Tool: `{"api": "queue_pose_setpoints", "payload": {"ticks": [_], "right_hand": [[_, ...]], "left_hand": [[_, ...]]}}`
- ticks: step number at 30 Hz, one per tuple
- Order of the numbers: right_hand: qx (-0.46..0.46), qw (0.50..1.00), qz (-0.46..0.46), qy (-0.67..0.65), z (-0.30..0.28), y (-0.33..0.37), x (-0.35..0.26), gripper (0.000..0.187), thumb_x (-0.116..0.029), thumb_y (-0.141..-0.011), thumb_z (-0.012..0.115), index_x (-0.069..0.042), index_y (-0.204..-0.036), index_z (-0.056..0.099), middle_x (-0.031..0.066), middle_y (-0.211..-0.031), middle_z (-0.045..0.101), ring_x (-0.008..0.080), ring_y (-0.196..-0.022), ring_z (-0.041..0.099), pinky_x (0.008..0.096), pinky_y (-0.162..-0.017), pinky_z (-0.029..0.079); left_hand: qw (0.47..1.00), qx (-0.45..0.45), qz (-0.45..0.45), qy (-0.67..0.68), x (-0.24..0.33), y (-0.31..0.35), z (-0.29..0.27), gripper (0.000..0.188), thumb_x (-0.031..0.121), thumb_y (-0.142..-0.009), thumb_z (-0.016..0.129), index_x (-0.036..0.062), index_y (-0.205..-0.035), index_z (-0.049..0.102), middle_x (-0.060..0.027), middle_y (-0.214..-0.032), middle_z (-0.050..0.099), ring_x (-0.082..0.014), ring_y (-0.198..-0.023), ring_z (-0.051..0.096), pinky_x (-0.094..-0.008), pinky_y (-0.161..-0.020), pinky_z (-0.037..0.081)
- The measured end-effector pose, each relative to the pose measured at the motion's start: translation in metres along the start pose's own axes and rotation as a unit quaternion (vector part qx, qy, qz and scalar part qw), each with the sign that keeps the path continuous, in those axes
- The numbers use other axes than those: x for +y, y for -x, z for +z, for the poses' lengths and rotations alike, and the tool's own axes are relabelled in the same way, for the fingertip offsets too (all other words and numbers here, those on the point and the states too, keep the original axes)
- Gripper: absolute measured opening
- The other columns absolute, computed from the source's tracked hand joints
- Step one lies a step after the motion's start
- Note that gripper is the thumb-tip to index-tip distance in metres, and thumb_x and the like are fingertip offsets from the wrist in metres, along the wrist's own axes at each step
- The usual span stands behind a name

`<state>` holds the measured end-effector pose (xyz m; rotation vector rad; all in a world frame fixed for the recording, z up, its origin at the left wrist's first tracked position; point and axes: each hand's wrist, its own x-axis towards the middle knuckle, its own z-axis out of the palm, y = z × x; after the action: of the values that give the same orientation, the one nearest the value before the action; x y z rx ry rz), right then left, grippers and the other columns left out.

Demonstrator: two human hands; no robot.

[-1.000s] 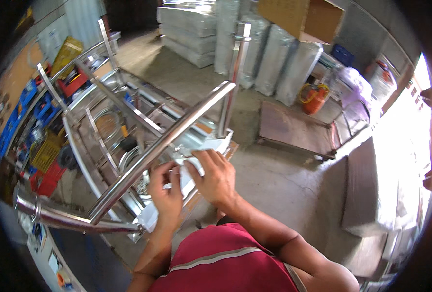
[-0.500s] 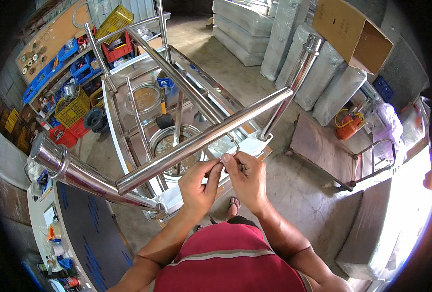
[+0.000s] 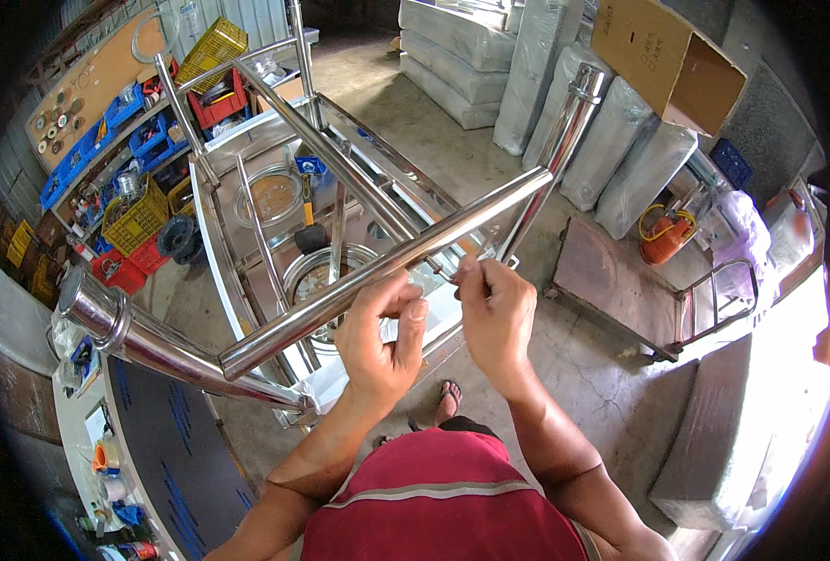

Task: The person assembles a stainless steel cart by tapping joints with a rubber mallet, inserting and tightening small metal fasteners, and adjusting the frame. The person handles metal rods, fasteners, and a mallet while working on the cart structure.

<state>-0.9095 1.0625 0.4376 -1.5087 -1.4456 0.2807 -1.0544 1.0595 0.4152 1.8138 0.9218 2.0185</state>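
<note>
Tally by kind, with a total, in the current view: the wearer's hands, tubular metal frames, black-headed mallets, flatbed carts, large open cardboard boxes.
Hands (left hand, right hand): 2
Tubular metal frame: 1
Black-headed mallet: 1
Flatbed cart: 1
Large open cardboard box: 1
Total: 6

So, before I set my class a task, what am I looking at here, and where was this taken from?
No machine: these are a person's bare hands, seen from a wide camera worn on the head, looking down. Straight edges bend near its rim. The left hand is loosely curled, thumb and fingers apart, nothing visible in it. The right hand is closed near a shiny metal frame; anything pinched is too small to make out. A black-headed hammer lies within the frame. A flat trolley stands off to the right.
</note>
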Motion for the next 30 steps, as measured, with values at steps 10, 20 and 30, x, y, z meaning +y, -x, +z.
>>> {"api": "queue_pose_setpoints", "payload": {"ticks": [10,20,30], "right_hand": [[0.16,0.983,-0.028,-0.083,0.012,0.013,0.015,0.024,-0.011,-0.086,0.083,0.0,-0.101,0.068,0.0113,-0.095,0.069,0.0204,-0.083,0.066,0.0357,-0.074,0.054],[0.0,0.976,0.055,-0.209,0.016,0.029,0.0,0.03,-0.013,-0.096,0.073,-0.003,-0.12,0.057,0.014,-0.083,0.072,0.0224,-0.064,0.071,0.0361,-0.059,0.053],[0.048,0.989,-0.114,-0.084,0.015,0.027,-0.009,0.012,-0.005,-0.098,0.068,0.001,-0.107,0.065,0.0136,-0.09,0.074,0.0198,-0.077,0.073,0.032,-0.073,0.058]], "left_hand": [[0.99,-0.078,-0.116,-0.02,-0.006,0.024,0.009,0.016,0.001,-0.093,0.072,-0.0004,-0.109,0.067,-0.0118,-0.094,0.069,-0.0156,-0.075,0.069,-0.0278,-0.066,0.055],[0.986,-0.098,-0.125,-0.048,-0.015,0.043,-0.002,0.014,0.005,-0.096,0.071,-0.0004,-0.109,0.068,-0.0115,-0.092,0.071,-0.0144,-0.073,0.067,-0.0282,-0.066,0.053],[0.995,-0.059,-0.061,-0.056,-0.004,0.018,-0.011,0.021,0.002,-0.093,0.074,-0.0013,-0.113,0.069,-0.0156,-0.091,0.072,-0.0224,-0.07,0.07,-0.0307,-0.062,0.055]]}}
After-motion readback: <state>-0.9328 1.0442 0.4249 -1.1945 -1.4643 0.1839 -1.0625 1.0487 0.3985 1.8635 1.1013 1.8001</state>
